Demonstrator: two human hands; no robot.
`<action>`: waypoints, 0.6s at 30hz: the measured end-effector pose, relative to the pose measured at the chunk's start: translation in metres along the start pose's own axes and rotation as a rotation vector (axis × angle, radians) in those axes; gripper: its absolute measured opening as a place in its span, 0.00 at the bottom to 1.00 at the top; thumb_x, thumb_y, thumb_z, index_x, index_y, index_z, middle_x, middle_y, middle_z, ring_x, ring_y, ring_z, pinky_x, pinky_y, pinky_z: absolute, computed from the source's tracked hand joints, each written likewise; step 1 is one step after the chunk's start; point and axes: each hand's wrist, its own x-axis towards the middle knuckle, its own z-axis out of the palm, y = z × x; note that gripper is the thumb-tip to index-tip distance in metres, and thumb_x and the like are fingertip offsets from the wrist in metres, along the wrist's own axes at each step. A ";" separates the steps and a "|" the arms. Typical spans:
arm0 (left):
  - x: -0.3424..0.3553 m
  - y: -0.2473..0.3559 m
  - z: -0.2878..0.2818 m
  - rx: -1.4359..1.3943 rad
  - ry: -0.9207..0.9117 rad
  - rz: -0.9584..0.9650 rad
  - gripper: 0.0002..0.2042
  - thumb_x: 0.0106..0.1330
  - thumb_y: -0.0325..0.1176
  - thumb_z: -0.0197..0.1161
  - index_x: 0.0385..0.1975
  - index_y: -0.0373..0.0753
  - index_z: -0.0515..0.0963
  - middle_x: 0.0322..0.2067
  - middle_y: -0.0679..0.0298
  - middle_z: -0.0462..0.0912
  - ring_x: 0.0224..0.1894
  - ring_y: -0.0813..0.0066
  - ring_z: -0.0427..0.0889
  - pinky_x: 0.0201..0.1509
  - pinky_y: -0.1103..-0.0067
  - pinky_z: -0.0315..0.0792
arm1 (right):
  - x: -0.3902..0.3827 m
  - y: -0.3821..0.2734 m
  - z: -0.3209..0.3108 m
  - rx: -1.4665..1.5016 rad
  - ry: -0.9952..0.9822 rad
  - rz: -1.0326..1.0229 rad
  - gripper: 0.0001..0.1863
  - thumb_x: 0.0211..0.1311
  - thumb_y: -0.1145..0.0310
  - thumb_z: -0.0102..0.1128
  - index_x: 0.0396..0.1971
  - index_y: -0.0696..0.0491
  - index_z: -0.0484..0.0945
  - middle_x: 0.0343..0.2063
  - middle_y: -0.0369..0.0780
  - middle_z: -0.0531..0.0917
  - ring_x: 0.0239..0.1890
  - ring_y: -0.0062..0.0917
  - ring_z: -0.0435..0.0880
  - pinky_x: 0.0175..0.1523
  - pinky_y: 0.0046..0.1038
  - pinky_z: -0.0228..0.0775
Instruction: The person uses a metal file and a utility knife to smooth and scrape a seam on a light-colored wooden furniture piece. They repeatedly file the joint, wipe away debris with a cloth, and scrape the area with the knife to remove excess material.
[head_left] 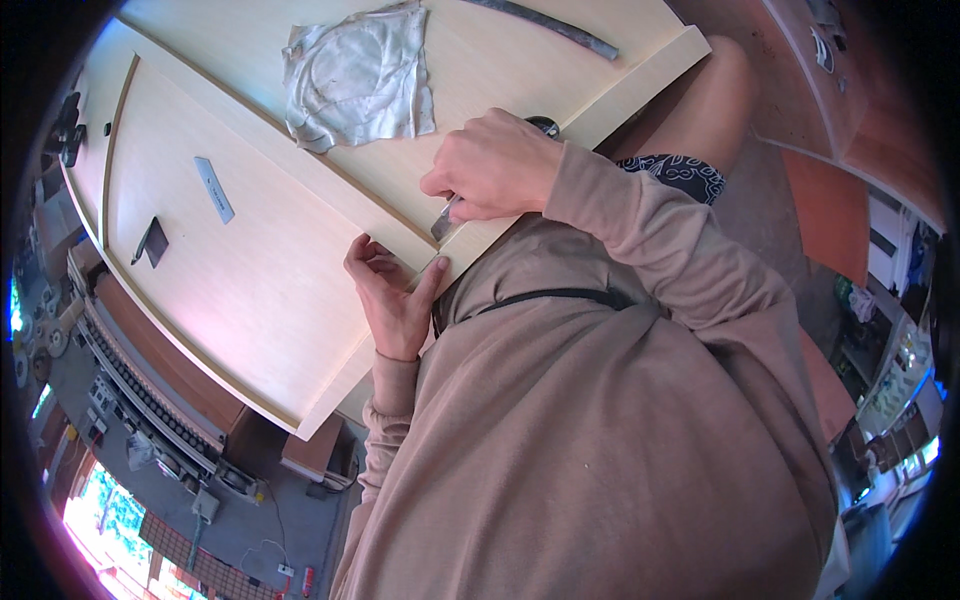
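Right hand (495,165) grips a metal scraper (443,222) trimming the panel's near edge (470,245); left hand (392,290), half-open, steadies it; next stroke needs steady pressure.

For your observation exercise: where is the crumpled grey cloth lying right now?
In the head view, the grey cloth lies on the pale wooden panel, upper centre, beyond the right hand.

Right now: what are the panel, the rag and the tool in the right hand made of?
Panel: pale wood-grain laminate board by the look, smooth matte face, darker edge line.
Rag: grey woven cloth, crumpled and stained.
Tool in right hand: thin greyish blade, probably metal; mostly hidden.
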 end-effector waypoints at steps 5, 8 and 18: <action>0.000 -0.002 0.001 -0.047 0.000 0.006 0.52 0.59 0.42 0.90 0.75 0.29 0.59 0.58 0.51 0.74 0.57 0.61 0.77 0.65 0.66 0.75 | 0.000 -0.002 0.000 -0.012 0.016 0.021 0.14 0.55 0.56 0.78 0.30 0.48 0.83 0.28 0.41 0.88 0.35 0.46 0.91 0.40 0.49 0.82; 0.000 0.000 0.000 -0.042 -0.003 0.001 0.52 0.60 0.42 0.90 0.75 0.29 0.59 0.58 0.51 0.74 0.58 0.60 0.77 0.65 0.66 0.75 | 0.000 -0.002 0.001 -0.031 0.020 0.029 0.13 0.55 0.56 0.78 0.31 0.47 0.84 0.29 0.40 0.89 0.35 0.45 0.92 0.41 0.49 0.82; -0.002 0.002 -0.001 -0.006 0.003 0.007 0.53 0.59 0.43 0.91 0.75 0.30 0.59 0.58 0.52 0.74 0.57 0.61 0.77 0.64 0.67 0.75 | 0.000 -0.001 -0.001 -0.038 0.036 0.008 0.14 0.56 0.56 0.78 0.32 0.47 0.84 0.31 0.38 0.89 0.36 0.44 0.92 0.40 0.48 0.82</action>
